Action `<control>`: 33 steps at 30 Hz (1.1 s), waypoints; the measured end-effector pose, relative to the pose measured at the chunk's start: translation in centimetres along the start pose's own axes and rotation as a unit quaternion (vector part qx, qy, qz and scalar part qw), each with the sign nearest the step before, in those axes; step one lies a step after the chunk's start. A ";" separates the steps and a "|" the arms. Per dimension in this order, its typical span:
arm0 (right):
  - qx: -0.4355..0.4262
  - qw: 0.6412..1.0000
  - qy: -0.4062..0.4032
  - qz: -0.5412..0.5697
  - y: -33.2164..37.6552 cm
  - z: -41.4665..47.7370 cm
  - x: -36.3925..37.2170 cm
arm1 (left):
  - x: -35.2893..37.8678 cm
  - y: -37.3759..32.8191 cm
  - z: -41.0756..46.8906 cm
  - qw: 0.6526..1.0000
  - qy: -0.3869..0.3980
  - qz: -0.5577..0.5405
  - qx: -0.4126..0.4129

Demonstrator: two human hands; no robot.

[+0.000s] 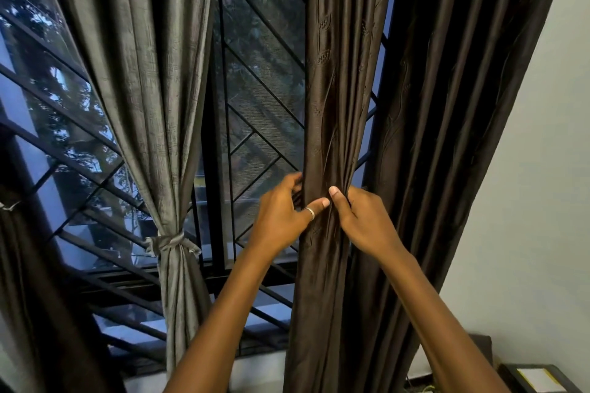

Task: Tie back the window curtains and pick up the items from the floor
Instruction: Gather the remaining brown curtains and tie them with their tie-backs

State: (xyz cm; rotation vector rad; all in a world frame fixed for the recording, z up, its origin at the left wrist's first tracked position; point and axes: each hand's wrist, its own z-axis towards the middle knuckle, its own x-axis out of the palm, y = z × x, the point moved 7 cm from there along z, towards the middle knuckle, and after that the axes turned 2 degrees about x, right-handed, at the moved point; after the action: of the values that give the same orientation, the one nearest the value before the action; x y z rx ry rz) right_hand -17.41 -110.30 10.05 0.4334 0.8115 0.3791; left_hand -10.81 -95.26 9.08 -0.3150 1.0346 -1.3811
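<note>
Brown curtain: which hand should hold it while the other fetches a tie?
Probably the left hand: thumb across the front, fingers curled behind the brown curtain. The right hand only pinches its side.

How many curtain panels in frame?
4. Grey curtain left of centre, tied; brown curtain at centre, gripped by left hand and right hand; dark curtain hanging at right; dim curtain at far-left edge, partly cropped. More may be out of frame.

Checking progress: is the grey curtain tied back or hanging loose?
Tied back: a grey band cinches the grey curtain into a bundle.
</note>
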 end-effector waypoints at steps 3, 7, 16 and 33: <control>-0.014 1.000 -0.015 -0.013 0.1 -0.4 0.4 | 0.3 0.3 -0.3 0.999 -0.005 0.040 0.003; -0.020 0.999 -0.019 -0.019 0.2 -0.7 0.9 | 0.2 -0.1 -0.7 0.996 -0.043 0.083 -0.001; 0.068 0.993 0.074 0.063 0.0 -0.2 1.1 | -0.2 0.3 -1.2 0.982 -0.122 0.142 -0.015; 0.233 0.829 0.031 0.507 1.3 -2.3 3.7 | 0.2 1.6 -1.1 0.986 -0.094 0.135 -0.002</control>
State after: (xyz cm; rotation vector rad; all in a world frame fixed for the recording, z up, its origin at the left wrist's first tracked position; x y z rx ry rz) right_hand -17.04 -106.91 7.07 1.3315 0.6725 1.1995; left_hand -10.66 -94.65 7.24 -0.2903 0.8872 -1.0833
